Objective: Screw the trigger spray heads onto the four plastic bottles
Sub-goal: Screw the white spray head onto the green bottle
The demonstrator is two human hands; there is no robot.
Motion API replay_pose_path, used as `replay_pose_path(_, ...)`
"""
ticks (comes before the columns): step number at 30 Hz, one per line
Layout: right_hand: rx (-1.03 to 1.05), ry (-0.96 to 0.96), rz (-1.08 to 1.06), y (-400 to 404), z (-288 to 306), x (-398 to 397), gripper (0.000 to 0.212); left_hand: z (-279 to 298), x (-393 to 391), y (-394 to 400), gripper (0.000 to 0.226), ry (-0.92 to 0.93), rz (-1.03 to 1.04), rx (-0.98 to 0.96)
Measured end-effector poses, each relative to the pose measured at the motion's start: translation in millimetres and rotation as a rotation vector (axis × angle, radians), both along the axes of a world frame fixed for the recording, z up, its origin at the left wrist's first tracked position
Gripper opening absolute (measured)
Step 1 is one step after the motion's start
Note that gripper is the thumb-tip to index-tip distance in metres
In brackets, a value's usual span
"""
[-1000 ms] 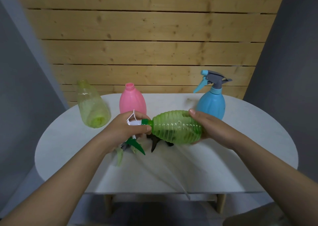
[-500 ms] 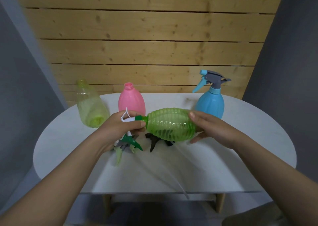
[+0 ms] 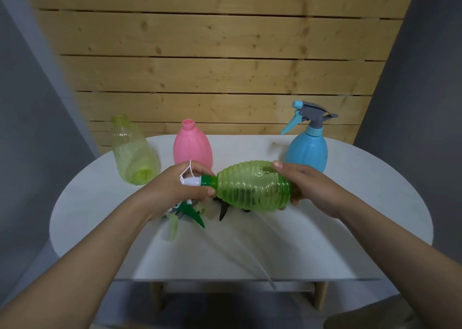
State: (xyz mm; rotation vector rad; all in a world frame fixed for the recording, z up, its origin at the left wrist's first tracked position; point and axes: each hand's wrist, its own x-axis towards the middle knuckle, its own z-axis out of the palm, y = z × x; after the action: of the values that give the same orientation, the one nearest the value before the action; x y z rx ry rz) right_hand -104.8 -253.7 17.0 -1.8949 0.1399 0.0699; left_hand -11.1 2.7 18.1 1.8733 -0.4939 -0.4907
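A ribbed green bottle [image 3: 252, 186] lies on its side in the air above the table, my right hand [image 3: 307, 186] wrapped round its base. My left hand [image 3: 175, 188] grips the white-and-green spray head [image 3: 197, 179] at the bottle's neck; its green trigger [image 3: 192, 213] pokes out below my fingers. The pink bottle [image 3: 193, 148] and the pale yellow-green bottle [image 3: 132, 153] stand at the back left with bare necks. A blue bottle [image 3: 306, 151] at the back right carries a grey-and-blue spray head [image 3: 310, 114].
Under the held bottle, a dark spray head [image 3: 223, 208] and a pale green one [image 3: 173, 228] lie on the white oval table [image 3: 337, 228]. Clear dip tubes [image 3: 250, 256] stretch toward the front edge. A wooden plank wall rises behind.
Both hands hold the green bottle in nearly the same spot; since a second ago it has shifted slightly left and up. The left fingers have moved round the spray head.
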Motion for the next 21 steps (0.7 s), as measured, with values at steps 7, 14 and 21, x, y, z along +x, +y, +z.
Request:
replay_pose_path(7,-0.035,0.197,-0.037,-1.5,-5.6,-0.6,0.068,-6.7,-7.5,-6.0,0.037,-0.064,-0.053,0.081)
replay_pose_path(14,0.014,0.224,-0.020,-0.6,-8.4,-1.3,0.070,-6.2,-7.7,-7.3,0.034,-0.011,-0.100,0.011)
replay_pose_path(21,0.074,0.217,0.029,-6.1,-10.1,0.2,0.079,-9.8,-3.0,-8.0,0.025,-0.027,-0.040,0.003)
